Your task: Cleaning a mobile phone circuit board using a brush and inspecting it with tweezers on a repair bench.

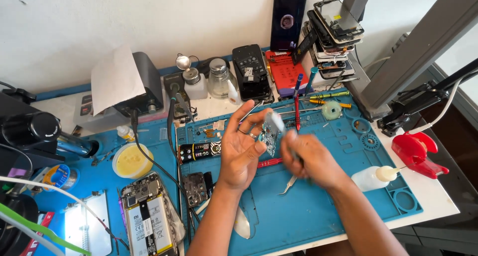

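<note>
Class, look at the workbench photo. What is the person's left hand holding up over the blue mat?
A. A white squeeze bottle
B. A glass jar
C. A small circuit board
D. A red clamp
C: the left hand pinches a small circuit board in its fingers above the blue mat, while the right hand works beside it.

A matt blue rubbery work mat [318, 206] is covering the middle of the surface. At centre frame, the left hand [242, 151] is wearing a shiny metal ring [252, 134] and gripping a small circuit board [270, 132] with a dull, rough face. Bright metal tweezers [290, 185] are lying just below. At lower left, an opened phone [148, 220] is showing bare metal and glossy film. At upper centre, a clear glass jar [219, 79] is gleaming; at right, a glossy red plastic tool [417, 154] and a translucent plastic bottle [373, 178] are sitting.
</note>
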